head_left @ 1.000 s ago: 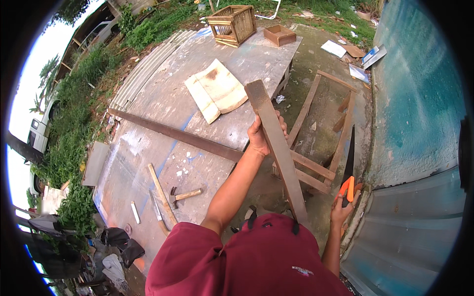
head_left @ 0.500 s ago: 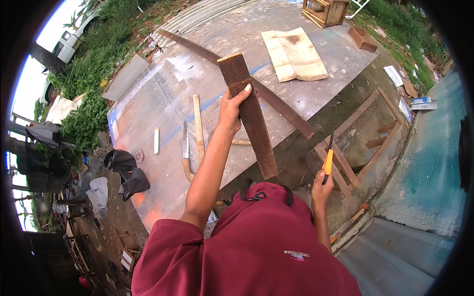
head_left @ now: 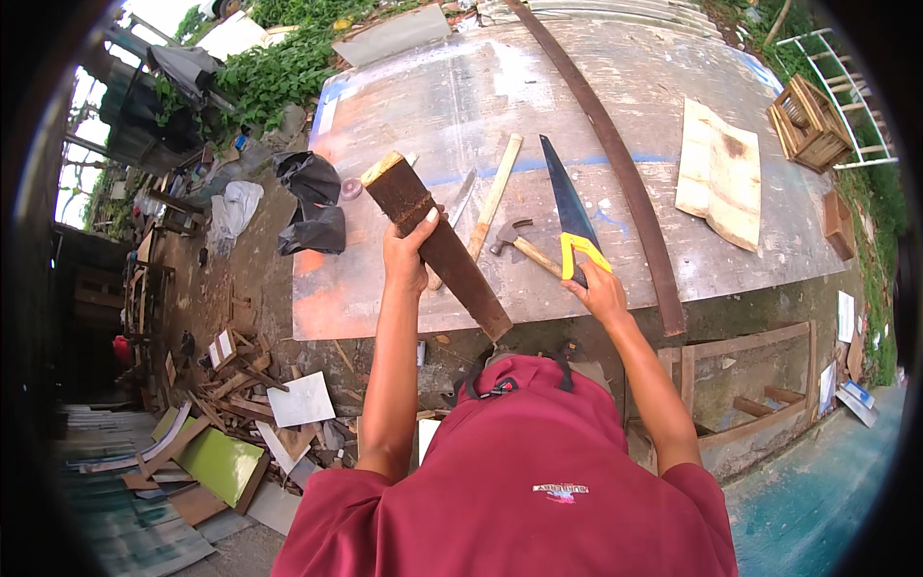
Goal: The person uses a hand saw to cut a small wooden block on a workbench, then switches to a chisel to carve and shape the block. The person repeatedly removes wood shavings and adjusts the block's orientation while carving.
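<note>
My left hand grips a short dark-brown wooden board, its pale cut end tilted up and away to the left. In my right hand is a handsaw with a yellow-and-black handle, its dark blade pointing away over the table; whether it touches the top, I cannot tell. Between the hands, a hammer lies on the worktable, its handle running toward the saw. Beside it are a pale wooden stick and a blade partly hidden by the board.
A long brown plank crosses the table and overhangs its near edge. To the right lie a creased brown sheet, a small wooden crate and an open box. Scrap wood covers the ground at left; a wooden frame stands at right.
My view has turned left. The saw has swung from low beside the table at my right to over the tabletop. The short board stays in my left hand, now further left of the long plank.
</note>
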The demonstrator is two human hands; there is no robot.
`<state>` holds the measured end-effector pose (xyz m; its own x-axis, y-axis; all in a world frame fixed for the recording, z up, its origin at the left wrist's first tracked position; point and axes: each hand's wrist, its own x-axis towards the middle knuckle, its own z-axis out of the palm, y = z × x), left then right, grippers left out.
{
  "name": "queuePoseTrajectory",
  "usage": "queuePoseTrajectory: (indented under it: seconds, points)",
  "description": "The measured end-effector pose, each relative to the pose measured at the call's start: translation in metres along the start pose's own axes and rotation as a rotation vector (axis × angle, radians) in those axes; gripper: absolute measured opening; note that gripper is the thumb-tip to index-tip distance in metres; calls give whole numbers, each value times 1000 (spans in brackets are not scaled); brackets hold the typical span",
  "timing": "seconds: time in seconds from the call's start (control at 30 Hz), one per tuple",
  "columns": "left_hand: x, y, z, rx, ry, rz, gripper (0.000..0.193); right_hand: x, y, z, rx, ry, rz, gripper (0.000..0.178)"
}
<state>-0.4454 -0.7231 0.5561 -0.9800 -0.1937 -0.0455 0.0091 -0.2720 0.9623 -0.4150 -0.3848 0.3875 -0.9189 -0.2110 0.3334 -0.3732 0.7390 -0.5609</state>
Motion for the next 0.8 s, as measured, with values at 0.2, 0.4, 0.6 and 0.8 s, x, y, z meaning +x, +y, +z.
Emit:
queuePoseTrajectory:
  seconds: [0.2,0.4,0.6,0.8]
  points:
    - [-55,-10,-54,28,256,8,55,28,39,43,-116,-156,-15,58]
    - [-68,0,-88,-69,343,133,50,54,76,74,-372,-168,-100,53]
    - [-49,17,-142,-182,309,122,61,111,55,109,-430,-111,177,49]
    - [-21,32,-193,-172,217,98,55,68,-38,165,-330,-297,408,47]
